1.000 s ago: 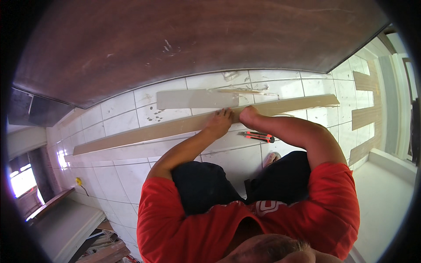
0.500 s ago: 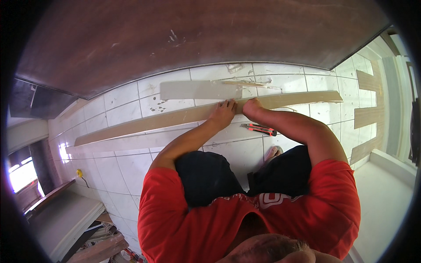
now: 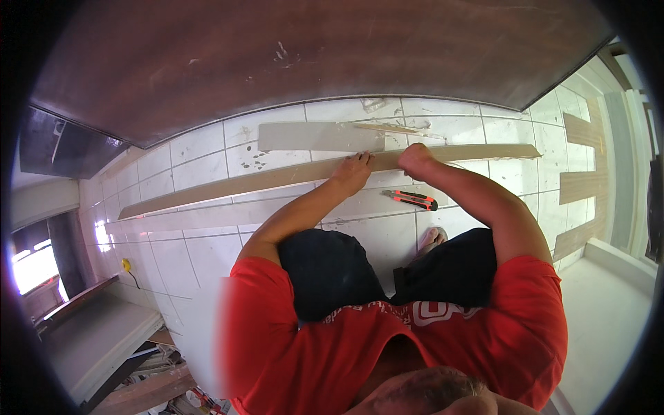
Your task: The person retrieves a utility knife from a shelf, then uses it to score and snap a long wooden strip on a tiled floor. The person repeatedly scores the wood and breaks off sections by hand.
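Observation:
A long, narrow tan board lies across the tiled floor in front of me. My left hand holds it near the middle, its fingers laid over the far edge. Just to the right, my right hand is closed in a fist over the same board. What it pinches, if anything, is hidden by the hand. A red and black utility knife rests on the tiles on the near side of the board, below my right hand, its blade end pointing left.
Beyond the board lie a grey flat panel and a thin wood offcut. A large dark brown panel spans the far side. Brown planks are at the right. A yellow tape measure and scrap wood are at the left.
My right hand has slid right along the board, widening the gap from my left hand. The left hand stays at nearly the same place on it. The view has shifted slightly.

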A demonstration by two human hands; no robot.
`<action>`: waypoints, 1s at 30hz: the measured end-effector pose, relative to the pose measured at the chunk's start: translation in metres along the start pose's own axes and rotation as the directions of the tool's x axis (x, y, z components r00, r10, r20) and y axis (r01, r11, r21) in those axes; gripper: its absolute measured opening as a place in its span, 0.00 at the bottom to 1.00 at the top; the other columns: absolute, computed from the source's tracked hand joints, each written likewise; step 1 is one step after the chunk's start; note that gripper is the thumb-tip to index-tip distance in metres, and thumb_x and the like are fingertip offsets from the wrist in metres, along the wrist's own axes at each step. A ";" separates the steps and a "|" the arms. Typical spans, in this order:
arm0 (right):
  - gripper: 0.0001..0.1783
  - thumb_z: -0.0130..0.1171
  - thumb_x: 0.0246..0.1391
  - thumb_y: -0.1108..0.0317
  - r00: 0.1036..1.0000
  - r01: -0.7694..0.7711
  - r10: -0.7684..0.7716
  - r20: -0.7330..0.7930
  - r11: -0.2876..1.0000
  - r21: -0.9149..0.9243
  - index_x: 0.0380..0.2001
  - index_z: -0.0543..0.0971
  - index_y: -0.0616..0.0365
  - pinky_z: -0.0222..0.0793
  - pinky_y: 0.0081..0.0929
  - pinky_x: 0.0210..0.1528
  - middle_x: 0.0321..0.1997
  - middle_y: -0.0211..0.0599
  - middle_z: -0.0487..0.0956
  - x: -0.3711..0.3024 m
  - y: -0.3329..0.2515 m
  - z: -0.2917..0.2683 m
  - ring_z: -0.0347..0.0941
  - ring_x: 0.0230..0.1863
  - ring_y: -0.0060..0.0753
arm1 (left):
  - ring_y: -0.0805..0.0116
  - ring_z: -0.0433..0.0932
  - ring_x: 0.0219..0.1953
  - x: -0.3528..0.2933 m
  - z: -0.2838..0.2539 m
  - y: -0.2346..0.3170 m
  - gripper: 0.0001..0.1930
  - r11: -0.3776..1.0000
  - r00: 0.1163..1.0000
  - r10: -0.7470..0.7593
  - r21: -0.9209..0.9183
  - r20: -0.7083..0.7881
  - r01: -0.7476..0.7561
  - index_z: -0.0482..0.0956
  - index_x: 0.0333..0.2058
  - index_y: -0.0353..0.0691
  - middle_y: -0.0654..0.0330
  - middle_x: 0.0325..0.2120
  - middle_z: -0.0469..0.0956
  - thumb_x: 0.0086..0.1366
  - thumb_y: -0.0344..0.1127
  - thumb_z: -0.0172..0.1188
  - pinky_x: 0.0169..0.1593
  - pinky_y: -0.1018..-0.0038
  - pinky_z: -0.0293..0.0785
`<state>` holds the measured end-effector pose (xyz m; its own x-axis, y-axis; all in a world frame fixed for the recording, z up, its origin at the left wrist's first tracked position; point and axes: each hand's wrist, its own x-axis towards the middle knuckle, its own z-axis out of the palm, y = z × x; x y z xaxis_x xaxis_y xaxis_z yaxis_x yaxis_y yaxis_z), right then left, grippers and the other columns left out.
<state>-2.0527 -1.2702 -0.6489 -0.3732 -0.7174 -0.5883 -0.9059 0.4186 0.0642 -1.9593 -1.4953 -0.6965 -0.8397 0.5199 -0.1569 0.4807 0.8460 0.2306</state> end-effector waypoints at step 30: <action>0.10 0.64 0.51 0.65 0.977 -0.061 0.072 0.200 0.996 -0.058 0.36 0.90 0.46 0.81 0.40 0.41 0.37 0.35 0.88 0.020 -0.009 0.015 0.85 0.42 0.43 | 0.48 0.76 0.59 -0.001 0.000 0.009 0.25 0.998 0.997 0.009 0.061 -0.075 -0.005 0.70 0.58 0.27 0.39 0.60 0.72 0.63 0.29 0.55 0.57 0.58 0.78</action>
<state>-2.0489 -1.2800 -0.6727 -0.3896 -0.5593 -0.7317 -0.8915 0.4285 0.1471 -1.9545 -1.4885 -0.6943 -0.8518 0.5173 -0.0829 0.4990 0.8493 0.1726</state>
